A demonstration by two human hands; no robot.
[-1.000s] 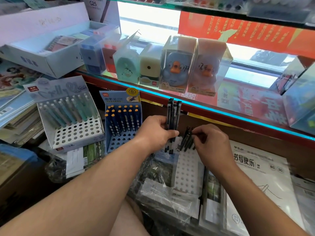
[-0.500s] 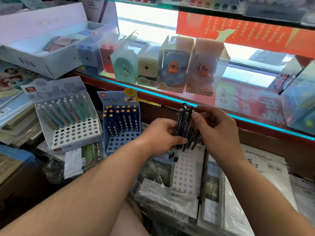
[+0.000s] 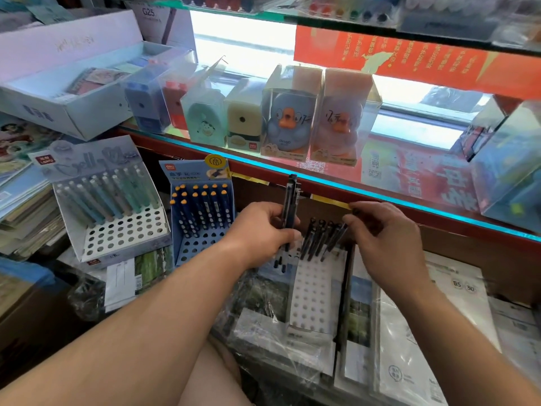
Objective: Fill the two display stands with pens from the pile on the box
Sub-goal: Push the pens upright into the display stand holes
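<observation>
Left hand (image 3: 263, 230) wraps the middle of a pen bundle (image 3: 290, 200). Only the ends show above and below the fist, so there is no counting them.

Right hand (image 3: 383, 241) at back rows of white stand (image 3: 314, 291): fingers (image 3: 366, 210) smeared by blur. Cannot tell whether they pinch a pen.

Standing pens (image 3: 317, 241) overlap. Number unclear, and their holes are hidden.

Stand's rear left corner sits behind the left hand. Print on its front lip is too small to read.

Both forearms are cut by the bottom edge.

Right of stand, paper packs (image 3: 424, 347) run off frame, and glare on the wrap hides their print.

Far above stand, goods on the top shelf (image 3: 322, 22) are cut by the upper edge and blurred.
</observation>
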